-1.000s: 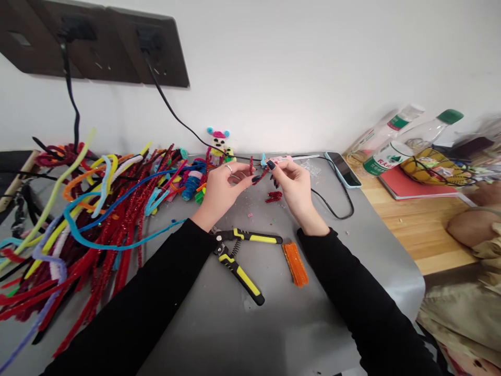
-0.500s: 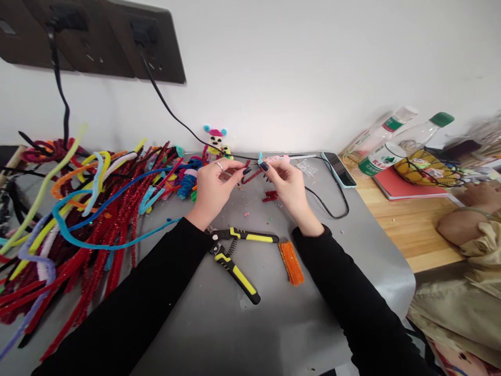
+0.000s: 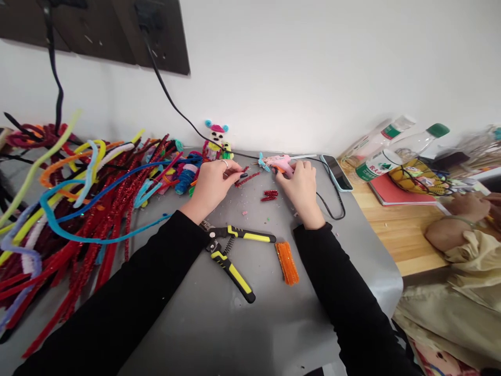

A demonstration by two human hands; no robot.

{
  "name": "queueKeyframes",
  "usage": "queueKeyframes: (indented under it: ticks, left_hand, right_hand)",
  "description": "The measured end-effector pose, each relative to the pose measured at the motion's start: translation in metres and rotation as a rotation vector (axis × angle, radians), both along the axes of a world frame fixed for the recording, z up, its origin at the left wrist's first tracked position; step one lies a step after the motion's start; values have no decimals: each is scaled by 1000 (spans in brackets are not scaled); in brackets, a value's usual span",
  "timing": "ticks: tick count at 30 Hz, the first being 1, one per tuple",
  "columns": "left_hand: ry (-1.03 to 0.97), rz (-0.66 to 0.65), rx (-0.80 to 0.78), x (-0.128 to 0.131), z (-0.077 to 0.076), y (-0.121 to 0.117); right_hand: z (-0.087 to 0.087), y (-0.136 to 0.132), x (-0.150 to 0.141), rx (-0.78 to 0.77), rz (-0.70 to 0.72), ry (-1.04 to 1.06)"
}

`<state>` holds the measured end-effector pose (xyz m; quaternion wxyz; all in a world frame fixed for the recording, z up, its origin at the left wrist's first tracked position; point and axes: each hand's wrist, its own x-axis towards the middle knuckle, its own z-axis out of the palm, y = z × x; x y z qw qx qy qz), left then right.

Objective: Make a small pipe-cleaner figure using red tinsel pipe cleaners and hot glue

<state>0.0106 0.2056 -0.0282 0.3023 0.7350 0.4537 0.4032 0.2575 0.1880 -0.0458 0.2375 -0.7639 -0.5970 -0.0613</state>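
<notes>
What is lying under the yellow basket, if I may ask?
A red-covered book juts out from under the yellow basket; whatever else lies beneath is covered and cannot be seen.

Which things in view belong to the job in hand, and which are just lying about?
Likely in the job:
red glitter stem, in the left hand
pink glue gun, at the right hand
short red pieces
Probably just lying about:
phone
plastic bottles
red notebook
Unclear: pliers, orange bundle

A plain white wall (image 3: pixel 297 73) rises behind a gray table (image 3: pixel 250 324) beside a light wooden surface (image 3: pixel 391 235).
</notes>
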Motion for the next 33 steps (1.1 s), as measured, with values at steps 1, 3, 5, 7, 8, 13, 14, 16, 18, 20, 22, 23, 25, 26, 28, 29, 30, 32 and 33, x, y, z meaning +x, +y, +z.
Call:
queueKeyframes:
  ticks: [1, 3, 5, 7, 8, 13, 14, 16, 18, 20, 22, 23, 25, 26, 28, 29, 30, 32, 33]
  left_hand:
    - [11, 8, 2, -1, 0, 1]
    - [31, 22, 6, -2, -1, 2]
    - [39, 30, -2, -3, 0, 3]
    - [25, 35, -20, -3, 0, 3]
    - [12, 38, -30, -3, 0, 3]
    - [-21, 47, -44, -4, -2, 4]
    - [-19, 44, -39, -4, -2, 4]
    - [-16, 39, -29, -4, -4, 5]
    - [-20, 43, -24, -4, -5, 6]
    - [-31, 47, -28, -4, -6, 6]
    - [-41, 48, -37, -3, -5, 5]
    - [-43, 48, -42, -3, -5, 5]
    - [-45, 53, -49, -3, -4, 4]
    - [-45, 55, -52, -3, -3, 4]
    - [-45, 59, -55, -2, -2, 4]
    - [-44, 59, -54, -2, -2, 4]
    - [-43, 57, -52, -2, -2, 4]
    - [-36, 55, -47, -3, -1, 3]
    - [-32, 54, -46, -3, -1, 3]
  right_hand:
    - [4, -2, -1, 9, -21, 31]
    - [14, -6, -2, 37, -41, 91]
    - [23, -10, -4, 64, 0, 128]
    - [30, -14, -5, 59, 60, 136]
    - [32, -15, -6, 50, 87, 132]
    - [31, -17, -8, 10, 206, 94]
    - [30, -17, -9, 6, 223, 85]
    - [30, -18, -10, 8, 248, 68]
    - [30, -18, -10, 17, 263, 54]
    - [30, -19, -11, 24, 277, 41]
    - [30, -19, -11, 35, 291, 29]
    - [30, -19, -12, 39, 299, 24]
    - [29, -20, -14, 40, 307, 20]
    - [28, -20, -15, 35, 310, 21]
    - [27, -21, -17, 20, 316, 28]
    - [27, -21, -18, 14, 320, 31]
    - [27, -21, -18, 9, 324, 33]
    - [26, -20, -18, 3, 328, 36]
    - [25, -20, -18, 0, 329, 38]
